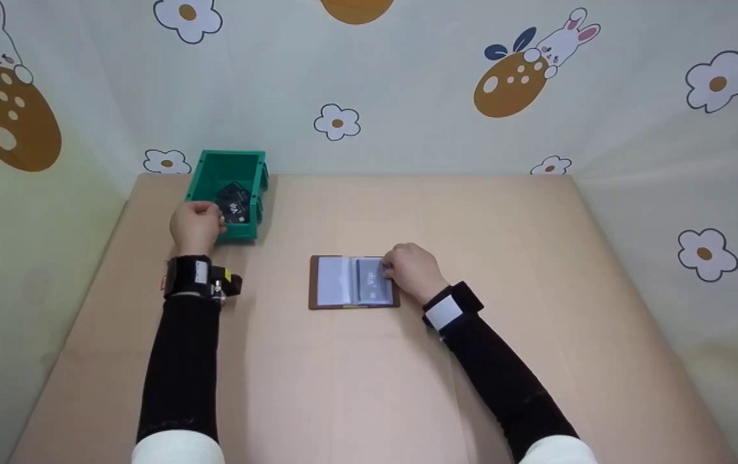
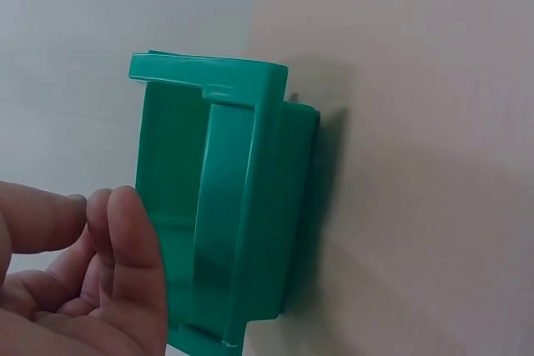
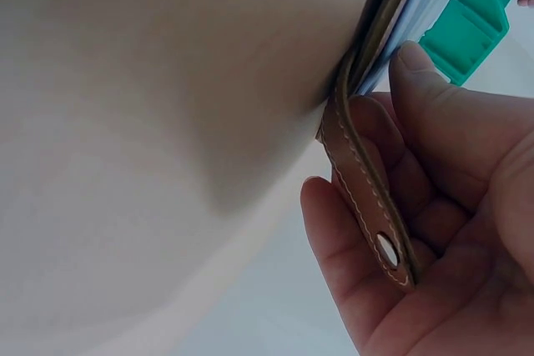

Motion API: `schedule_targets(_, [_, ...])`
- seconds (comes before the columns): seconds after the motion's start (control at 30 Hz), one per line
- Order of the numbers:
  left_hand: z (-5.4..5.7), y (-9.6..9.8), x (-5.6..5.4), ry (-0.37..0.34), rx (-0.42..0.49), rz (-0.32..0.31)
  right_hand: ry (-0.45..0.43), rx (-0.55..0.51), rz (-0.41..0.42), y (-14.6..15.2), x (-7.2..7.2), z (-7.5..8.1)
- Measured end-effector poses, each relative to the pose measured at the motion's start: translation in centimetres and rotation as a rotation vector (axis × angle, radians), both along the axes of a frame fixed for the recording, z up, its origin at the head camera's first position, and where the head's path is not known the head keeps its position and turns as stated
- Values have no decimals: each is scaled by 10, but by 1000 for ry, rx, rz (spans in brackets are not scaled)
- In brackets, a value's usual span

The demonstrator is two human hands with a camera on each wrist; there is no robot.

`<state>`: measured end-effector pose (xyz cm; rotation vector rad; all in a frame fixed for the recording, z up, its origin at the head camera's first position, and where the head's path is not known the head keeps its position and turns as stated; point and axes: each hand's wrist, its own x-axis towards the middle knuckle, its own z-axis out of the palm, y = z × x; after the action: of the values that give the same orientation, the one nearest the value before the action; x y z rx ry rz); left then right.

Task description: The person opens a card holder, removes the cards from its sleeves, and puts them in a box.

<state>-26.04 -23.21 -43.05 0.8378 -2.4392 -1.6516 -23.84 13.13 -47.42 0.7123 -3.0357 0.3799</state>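
A brown card holder (image 1: 313, 283) lies spread on the table, with clear sleeves (image 1: 334, 281) and a dark card (image 1: 372, 283) in the right-hand one. My right hand (image 1: 415, 270) grips its right edge, thumb on the sleeve side and fingers curled behind. Its stitched strap (image 3: 355, 168) with a metal snap runs between those fingers in the right wrist view. At the near left of a green bin (image 1: 259, 174), my left hand (image 1: 196, 227) has thumb and fingertips drawn together, nothing visible between them. Several black cards (image 1: 234, 206) lie inside the bin.
The light tan table (image 1: 472, 219) ends at a pale patterned cloth (image 1: 420, 96) behind and at both sides. The bin stands at the table's back left, close to that cloth.
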Motion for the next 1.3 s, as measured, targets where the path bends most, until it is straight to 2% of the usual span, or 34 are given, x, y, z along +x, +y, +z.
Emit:
schedule_targets(0.37, [0,0,2,-14,-28,-21,1,-6,8,0,0,0])
schedule_targets(0.53, [4,2,4,-22,-65,-57,-1,-10,5,0,0,1])
schedule_targets(0.73, [8,9,9,-25,-130,-142,-9,9,-4,0,0,0])
schedule_targets(0.93, [10,27,17,-13,-100,-253,-14,15,-10,-1,-1,0])
schedule_targets(1.13, [3,52,27,8,-138,-383,-20,11,-9,-1,-1,0])
schedule_targets(1.3, [-6,75,36,-7,-190,-476,-21,9,-8,-1,-1,0])
